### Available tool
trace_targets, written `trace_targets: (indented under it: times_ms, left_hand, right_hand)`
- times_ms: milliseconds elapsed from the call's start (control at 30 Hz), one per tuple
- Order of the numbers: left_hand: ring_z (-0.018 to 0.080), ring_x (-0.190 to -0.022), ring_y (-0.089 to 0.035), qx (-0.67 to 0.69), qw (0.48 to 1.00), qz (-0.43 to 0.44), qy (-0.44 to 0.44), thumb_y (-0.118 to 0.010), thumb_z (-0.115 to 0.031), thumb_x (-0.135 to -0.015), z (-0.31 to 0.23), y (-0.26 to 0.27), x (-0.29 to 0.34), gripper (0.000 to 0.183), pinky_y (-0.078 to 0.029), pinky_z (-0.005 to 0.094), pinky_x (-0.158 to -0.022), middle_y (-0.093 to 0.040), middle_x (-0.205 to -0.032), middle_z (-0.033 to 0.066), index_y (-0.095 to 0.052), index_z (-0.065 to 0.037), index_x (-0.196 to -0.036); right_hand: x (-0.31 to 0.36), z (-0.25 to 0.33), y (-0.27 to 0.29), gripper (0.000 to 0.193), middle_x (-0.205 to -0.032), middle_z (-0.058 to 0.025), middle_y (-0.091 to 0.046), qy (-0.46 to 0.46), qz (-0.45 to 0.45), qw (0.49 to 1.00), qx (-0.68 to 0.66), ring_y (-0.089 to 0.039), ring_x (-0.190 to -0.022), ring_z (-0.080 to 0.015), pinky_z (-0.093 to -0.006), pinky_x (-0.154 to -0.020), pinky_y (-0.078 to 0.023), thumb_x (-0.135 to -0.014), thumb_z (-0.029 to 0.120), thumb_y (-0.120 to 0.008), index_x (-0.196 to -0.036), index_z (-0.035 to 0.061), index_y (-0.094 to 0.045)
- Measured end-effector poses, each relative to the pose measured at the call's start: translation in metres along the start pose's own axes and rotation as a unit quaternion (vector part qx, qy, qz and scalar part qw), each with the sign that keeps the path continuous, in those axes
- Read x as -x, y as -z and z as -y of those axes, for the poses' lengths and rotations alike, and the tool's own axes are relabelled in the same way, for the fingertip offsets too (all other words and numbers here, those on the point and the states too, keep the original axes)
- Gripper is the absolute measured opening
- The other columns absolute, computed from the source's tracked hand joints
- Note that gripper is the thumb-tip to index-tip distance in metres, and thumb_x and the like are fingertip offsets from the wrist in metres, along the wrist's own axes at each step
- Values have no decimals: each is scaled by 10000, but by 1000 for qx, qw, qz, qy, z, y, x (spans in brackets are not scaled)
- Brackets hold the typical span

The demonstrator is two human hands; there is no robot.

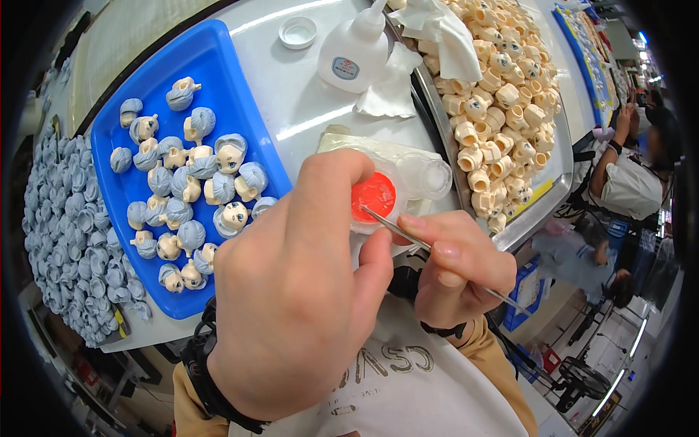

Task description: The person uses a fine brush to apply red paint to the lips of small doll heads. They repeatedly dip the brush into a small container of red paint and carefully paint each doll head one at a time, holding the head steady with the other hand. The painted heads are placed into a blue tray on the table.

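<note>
My left hand [313, 269], with a dark band at its wrist, is closed around the side of a small clear round container [364, 224]. Inside it shows a bright red surface [377, 191] with a few pale flecks. In the fingers of my right hand [455, 266] is a slim pointed metal tool [419, 242], perhaps tweezers. Its tip reaches onto the red surface near the lower edge. Just beyond the container, a small clear bottle or cup [429, 178] lies on a folded cream cloth [346, 140].
At left, a blue tray [218, 80] holds several doll heads with grey-blue hair [229, 153], beside a heap of hair pieces [73, 233]. A squeeze bottle [353, 54], round lid [297, 32] and white cloth [389, 84] lie ahead. A metal tray [524, 218] of head parts [502, 95] stands right.
</note>
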State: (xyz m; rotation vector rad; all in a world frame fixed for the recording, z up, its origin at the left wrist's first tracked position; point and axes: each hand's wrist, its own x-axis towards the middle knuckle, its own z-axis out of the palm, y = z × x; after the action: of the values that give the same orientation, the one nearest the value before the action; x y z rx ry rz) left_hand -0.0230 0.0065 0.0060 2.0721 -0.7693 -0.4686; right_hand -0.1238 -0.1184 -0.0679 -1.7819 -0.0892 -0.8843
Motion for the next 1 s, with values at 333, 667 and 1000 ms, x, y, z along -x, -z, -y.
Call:
trace_targets:
  times_ms: [333,667,1000]
  left_hand:
    - [212,-956,-662,-10,1000,-4,3,-649,73,-737,-1,0,0,351,-510,311,-855,-658,-984,157,-527,43,-1065]
    - [223,-955,-665,5,1000,-5,2,-647,67,-737,-1,1,0,356,-511,319,-868,-662,-986,166,-530,41,-1073]
    - [226,-952,-666,8,1000,3,-5,-665,70,-726,2,3,0,368,-511,318,-869,-662,-986,169,-534,40,-1069]
  right_hand:
    - [6,-4,-7,189,-953,-241,-675,-41,-69,993,-92,-677,-779,-285,-374,-689,-541,-857,-21,-596,-1046,-13,-592]
    - [6,-6,-12,169,-963,-256,-667,-32,-81,990,-113,-679,-808,-309,-380,-714,-541,-898,20,-573,-1060,-27,-576]
    - [2,8,0,178,-1002,-271,-649,-65,-45,993,-87,-670,-848,-326,-384,-756,-535,-860,-33,-562,-1037,-37,-576]
